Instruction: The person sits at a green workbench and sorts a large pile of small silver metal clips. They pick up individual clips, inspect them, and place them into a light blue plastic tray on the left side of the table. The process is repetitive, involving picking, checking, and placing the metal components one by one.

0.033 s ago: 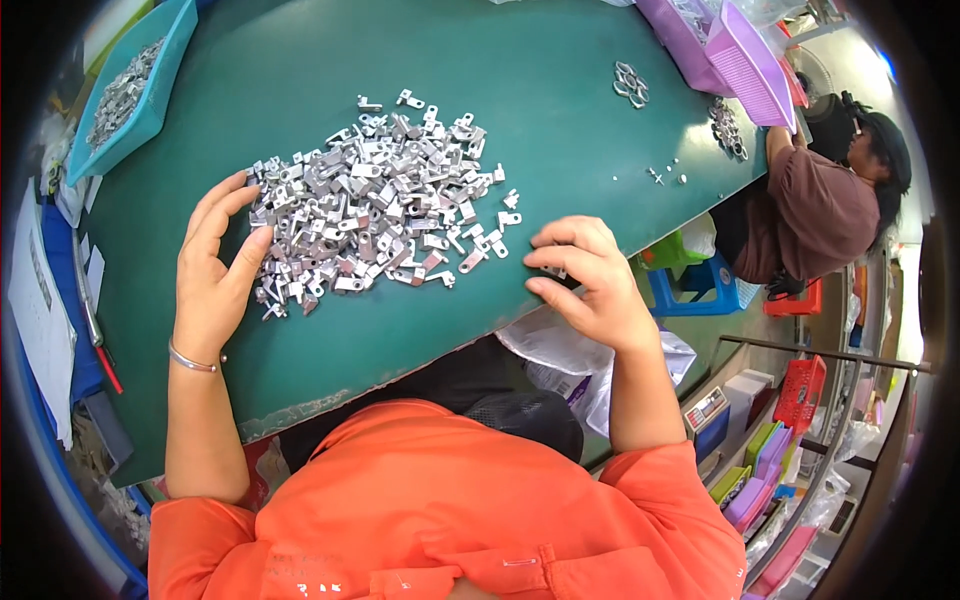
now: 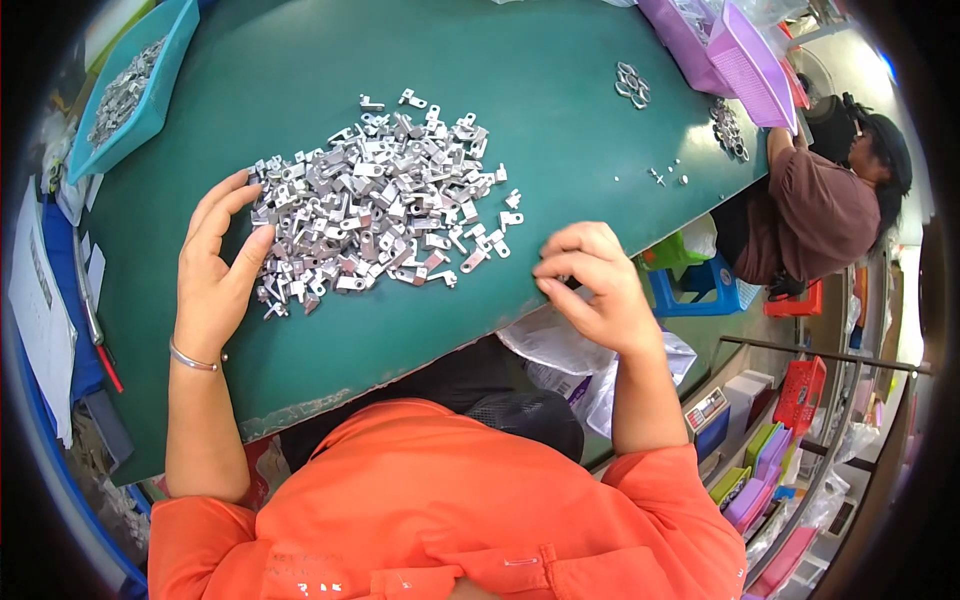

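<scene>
Sorting barely begun, judging by layout: large heap of small metal brackets (image 2: 375,205) lies unsorted at table centre, left hand (image 2: 215,270) spread flat against its 9 o'clock edge, right hand (image 2: 590,285) at 3 o'clock with fingertips pinched together, contents not visible.

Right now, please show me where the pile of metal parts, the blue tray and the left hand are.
metal parts (image 2: 375,205): head view, middle of the pile.
blue tray (image 2: 160,95): head view, its right wall.
left hand (image 2: 215,270): head view, back of the hand.
</scene>
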{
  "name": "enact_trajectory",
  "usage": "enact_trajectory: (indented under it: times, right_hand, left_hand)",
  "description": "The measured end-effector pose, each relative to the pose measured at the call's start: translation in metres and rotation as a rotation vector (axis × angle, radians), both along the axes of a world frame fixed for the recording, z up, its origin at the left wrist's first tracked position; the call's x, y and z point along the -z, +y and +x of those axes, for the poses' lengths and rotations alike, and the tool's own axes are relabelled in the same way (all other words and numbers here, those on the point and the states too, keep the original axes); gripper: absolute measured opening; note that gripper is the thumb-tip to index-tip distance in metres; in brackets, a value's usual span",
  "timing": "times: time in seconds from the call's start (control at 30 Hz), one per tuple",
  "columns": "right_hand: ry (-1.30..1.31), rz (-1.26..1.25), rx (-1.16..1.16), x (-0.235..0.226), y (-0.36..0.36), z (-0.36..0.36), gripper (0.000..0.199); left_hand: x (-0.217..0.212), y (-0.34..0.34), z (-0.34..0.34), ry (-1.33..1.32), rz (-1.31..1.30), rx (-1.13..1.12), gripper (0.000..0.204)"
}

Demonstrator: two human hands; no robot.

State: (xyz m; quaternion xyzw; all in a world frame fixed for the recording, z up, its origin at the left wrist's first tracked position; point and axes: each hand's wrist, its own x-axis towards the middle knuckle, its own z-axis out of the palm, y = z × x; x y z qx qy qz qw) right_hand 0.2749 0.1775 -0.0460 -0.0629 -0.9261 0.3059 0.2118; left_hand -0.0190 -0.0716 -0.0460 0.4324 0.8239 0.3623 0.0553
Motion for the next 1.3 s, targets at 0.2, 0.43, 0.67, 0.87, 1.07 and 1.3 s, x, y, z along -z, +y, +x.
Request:
enact_trajectory:
  times: [0.2,0.43,0.67,0.87,1.07,1.3]
  right_hand:
    - [0.061,0.067,0.220,-0.008,0.003,-0.015,0.013]
    - [0.100,-0.208,0.385,0.007,-0.002,-0.052,0.010]
    - [0.152,-0.963,0.322,0.007,0.006,-0.028,0.012]
    - [0.235,-1.032,0.198,0.011,0.010,-0.019,0.012]
    - [0.048,-0.318,0.211,-0.001,0.011,-0.029,0.019]
    - [0.034,-0.059,0.244,0.006,0.000,-0.044,0.012]
  left_hand:
    - [-0.002,0.002,0.000,-0.029,-0.007,0.000,0.034]
    - [-0.002,0.002,0.001,0.005,0.019,0.012,0.035]
    - [0.000,-0.001,-0.001,0.021,0.009,0.000,0.035]
    - [-0.002,0.001,0.001,-0.002,0.019,0.003,0.035]
    - [-0.002,0.001,0.001,-0.038,0.028,0.025,0.034]
    - [-0.001,0.001,0.000,-0.043,0.029,0.022,0.035]
